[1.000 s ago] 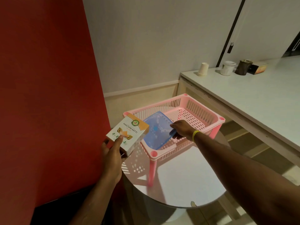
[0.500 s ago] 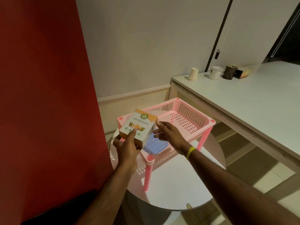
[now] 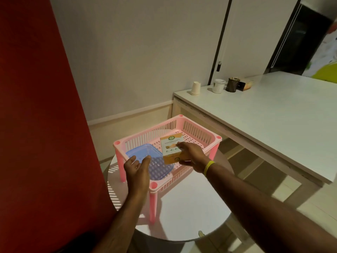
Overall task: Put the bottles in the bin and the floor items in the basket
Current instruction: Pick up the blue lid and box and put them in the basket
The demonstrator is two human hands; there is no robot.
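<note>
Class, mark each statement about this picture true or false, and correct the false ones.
1. The right hand holds the Multani Mitti box over the pink basket. True.
2. A blue plastic lid lies inside the basket. True.
3. The left hand grips the blue plastic lid. False: its fingers are straight and hold nothing.
4. The basket stands on the floor. False: it stands on the round white table.
5. The yellow wristband is on the left wrist. False: the wristband is on the right wrist.
</note>
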